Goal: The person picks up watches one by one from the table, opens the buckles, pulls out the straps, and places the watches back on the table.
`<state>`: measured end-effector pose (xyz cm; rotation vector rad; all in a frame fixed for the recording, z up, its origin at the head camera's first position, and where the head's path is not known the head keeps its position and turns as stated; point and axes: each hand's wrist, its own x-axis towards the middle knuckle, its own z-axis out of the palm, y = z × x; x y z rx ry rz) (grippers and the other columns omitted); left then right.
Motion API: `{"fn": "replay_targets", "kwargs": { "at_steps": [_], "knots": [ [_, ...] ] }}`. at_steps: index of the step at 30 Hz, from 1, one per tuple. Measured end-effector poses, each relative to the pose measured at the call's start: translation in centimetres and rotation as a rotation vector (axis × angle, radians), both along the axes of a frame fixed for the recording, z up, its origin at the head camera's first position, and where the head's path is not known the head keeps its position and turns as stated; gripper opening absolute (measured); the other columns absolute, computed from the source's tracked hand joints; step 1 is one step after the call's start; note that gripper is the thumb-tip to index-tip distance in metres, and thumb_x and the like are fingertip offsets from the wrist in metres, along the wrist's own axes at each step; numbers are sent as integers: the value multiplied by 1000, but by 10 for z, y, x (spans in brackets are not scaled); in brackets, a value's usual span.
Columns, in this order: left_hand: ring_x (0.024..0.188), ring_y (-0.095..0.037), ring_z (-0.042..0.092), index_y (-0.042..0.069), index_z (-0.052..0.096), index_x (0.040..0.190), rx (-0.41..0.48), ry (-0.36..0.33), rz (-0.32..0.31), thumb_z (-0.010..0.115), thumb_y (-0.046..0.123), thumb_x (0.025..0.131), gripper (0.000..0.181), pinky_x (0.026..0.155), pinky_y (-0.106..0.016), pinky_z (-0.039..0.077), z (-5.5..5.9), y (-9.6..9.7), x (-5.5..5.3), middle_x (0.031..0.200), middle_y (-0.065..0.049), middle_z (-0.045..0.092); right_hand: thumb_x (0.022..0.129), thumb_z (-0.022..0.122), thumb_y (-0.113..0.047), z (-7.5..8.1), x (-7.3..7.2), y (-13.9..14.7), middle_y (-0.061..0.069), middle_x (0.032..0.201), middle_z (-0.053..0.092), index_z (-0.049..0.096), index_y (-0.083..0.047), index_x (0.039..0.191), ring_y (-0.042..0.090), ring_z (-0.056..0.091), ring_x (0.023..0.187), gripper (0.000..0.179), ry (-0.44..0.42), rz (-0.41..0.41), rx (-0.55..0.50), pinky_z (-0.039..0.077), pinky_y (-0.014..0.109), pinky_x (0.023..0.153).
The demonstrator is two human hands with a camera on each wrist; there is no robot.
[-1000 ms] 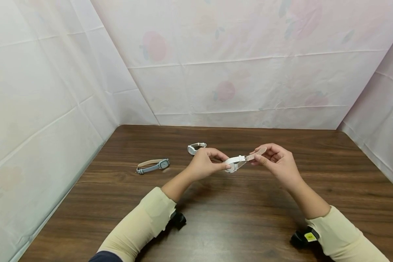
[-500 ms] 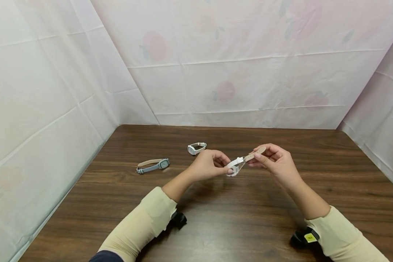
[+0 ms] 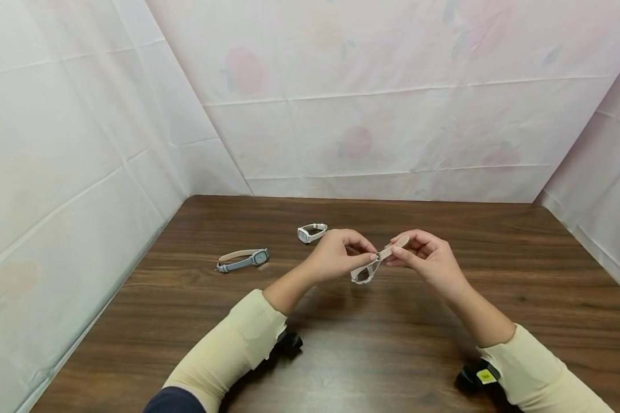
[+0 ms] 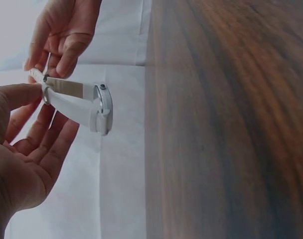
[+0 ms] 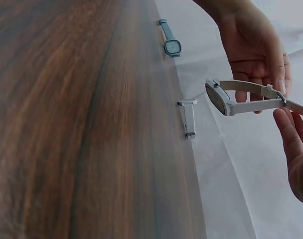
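Note:
A white wristwatch (image 3: 362,276) is held in the air above the table, its strap closed into a loop. My left hand (image 3: 338,258) pinches the strap beside the metal buckle (image 5: 281,97) between thumb and fingers. My right hand (image 3: 429,261) pinches the strap's free tip (image 3: 400,243), whose beige underside shows in the head view. The round watch case (image 4: 104,108) hangs at the lower end of the loop. In the right wrist view, the strap passes through the buckle; whether the pin sits in a hole cannot be made out.
A second white wristwatch (image 3: 303,235) lies on the brown wooden table (image 3: 341,355) behind my left hand. Further left lies a blue-grey wristwatch (image 3: 243,261). White cloth (image 3: 356,103) with faded fruit prints hangs behind the table and along both sides.
My left fingers have shifted from the watch case up to the strap by the buckle. The case has dropped to hang lower, and my right hand has come slightly left.

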<state>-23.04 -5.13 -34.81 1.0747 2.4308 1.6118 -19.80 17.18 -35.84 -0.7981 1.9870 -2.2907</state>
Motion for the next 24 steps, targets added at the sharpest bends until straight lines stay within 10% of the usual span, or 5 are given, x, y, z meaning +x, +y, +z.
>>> {"fn": "replay_targets", "kwargs": {
  "at_steps": [24],
  "knots": [
    [70, -8, 65, 4, 71, 84, -114, 26, -9, 73, 6, 86, 4, 66, -19, 55, 3, 4, 7, 79, 0, 69, 93, 62, 3, 1, 4, -4, 11, 101, 66, 58, 14, 102, 22, 69, 85, 15, 12, -78, 109, 56, 47, 78]
  ]
}}
